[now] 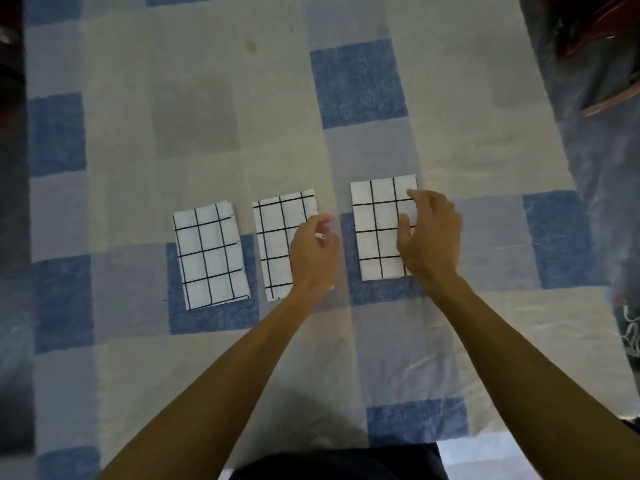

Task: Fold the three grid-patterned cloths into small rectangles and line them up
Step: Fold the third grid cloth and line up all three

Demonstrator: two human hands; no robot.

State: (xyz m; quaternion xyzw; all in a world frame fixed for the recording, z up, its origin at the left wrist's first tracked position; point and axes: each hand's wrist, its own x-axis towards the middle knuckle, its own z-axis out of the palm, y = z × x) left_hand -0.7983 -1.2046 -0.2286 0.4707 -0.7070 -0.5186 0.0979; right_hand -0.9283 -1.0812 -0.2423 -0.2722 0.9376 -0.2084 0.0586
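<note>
Three white cloths with black grid lines lie folded into small upright rectangles, side by side in a row. The left cloth lies untouched. My left hand hovers over the right part of the middle cloth, fingers loosely curled, hiding that cloth's right edge. My right hand is over the right edge of the right cloth, fingers spread, fingertips at or just above the fabric. Neither hand grips anything that I can see.
The cloths rest on a large blue, grey and cream checked sheet. Dark objects and a reddish item sit at the far right corner. My dark clothing shows at the bottom edge.
</note>
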